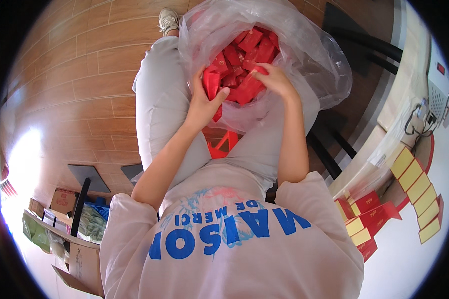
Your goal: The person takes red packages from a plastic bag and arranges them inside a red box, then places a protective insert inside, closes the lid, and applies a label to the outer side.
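Observation:
A large clear plastic bag (314, 48) lies open across my knees, with many small red packets (250, 41) inside. My left hand (205, 99) is at the near left part of the bag's mouth, its thumb and fingers around a shiny red packet (211, 84). At the right side of the opening, my right hand (274, 80) pinches the upper end of another red packet (248, 89) between thumb and fingers. The two hands are apart, and the loose packets lie between and beyond them.
On the right, a white table (396, 254) bears red boxes (377, 216) and a row of yellow-sided boxes (415, 187), with a cable and a perforated white device (439, 89) farther up. Cardboard boxes (84, 265) stand lower left. Black table legs (323, 155) rise near my right knee.

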A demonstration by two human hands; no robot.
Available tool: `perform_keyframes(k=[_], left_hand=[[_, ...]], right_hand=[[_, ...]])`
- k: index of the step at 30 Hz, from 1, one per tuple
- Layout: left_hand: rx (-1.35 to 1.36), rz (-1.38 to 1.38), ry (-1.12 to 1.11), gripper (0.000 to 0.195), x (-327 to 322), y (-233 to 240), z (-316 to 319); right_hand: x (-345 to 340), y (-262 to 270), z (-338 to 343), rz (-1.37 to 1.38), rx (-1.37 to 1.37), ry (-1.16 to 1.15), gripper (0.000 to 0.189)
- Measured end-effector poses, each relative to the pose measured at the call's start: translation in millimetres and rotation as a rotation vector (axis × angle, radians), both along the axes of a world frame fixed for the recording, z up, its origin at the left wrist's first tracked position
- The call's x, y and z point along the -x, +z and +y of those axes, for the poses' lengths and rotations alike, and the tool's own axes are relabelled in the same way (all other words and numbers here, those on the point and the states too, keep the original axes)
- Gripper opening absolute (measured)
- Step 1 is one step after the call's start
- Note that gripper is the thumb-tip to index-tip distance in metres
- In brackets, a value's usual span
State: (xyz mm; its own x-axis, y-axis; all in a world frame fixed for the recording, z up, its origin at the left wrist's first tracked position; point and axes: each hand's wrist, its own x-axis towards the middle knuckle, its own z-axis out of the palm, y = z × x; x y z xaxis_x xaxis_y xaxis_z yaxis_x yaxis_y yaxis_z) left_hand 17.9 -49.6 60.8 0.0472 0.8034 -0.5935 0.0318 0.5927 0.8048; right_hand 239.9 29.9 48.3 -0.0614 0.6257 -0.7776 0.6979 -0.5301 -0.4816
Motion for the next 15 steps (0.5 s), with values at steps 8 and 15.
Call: perform_keyframes(k=[8, 15], left_hand=[[0.009, -0.097, -0.087, 0.102, 0, 2, -8], [0.176, -0.009, -0.06, 0.104, 2, 6, 8]], right_hand=[[80, -26, -22, 0.353, -0.028, -0.161, 0.058], [47, -180, -24, -0.259, -0.172, 0.003, 0.055]])
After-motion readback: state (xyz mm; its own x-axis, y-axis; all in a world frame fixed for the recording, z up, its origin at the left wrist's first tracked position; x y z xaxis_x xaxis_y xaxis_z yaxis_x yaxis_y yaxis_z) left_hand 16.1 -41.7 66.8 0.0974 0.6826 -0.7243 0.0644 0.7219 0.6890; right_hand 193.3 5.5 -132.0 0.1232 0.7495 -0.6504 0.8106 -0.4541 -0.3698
